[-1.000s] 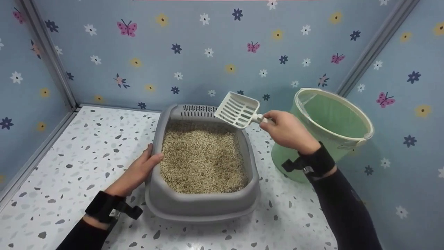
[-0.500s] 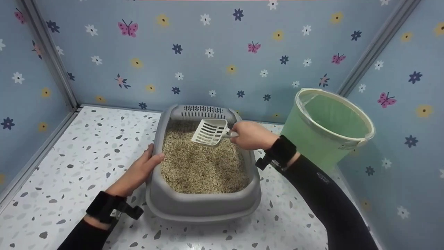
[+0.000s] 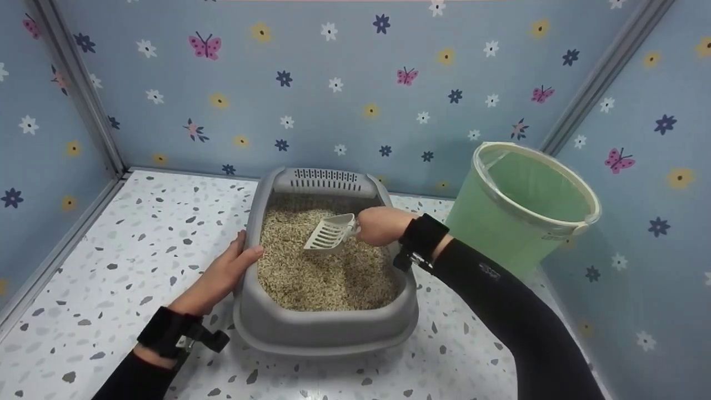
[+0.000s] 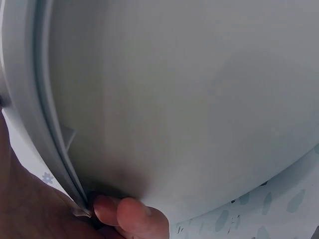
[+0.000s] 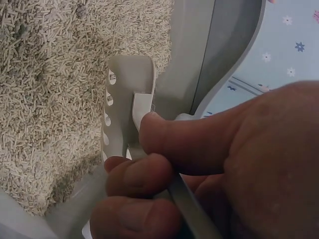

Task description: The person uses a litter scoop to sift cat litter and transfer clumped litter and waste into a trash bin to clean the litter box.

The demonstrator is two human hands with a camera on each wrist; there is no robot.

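A grey litter box holds beige pellet litter. My left hand grips its left rim, the thumb over the edge and the fingers on the outer wall. In the left wrist view, curled fingertips show just under the rim. My right hand holds a pale slotted litter scoop by its handle, above the litter and tilted with its front edge down to the left. The right wrist view has the thumb along the scoop's handle and the fingers curled round it.
A green bucket with a cream rim and a clear liner stands right of the box, behind my right forearm. Flower-patterned blue walls enclose the speckled white surface at the back and sides.
My right hand has carried the scoop from beside the bucket, down and left over the litter, and tipped it. My left hand has stayed on the rim.
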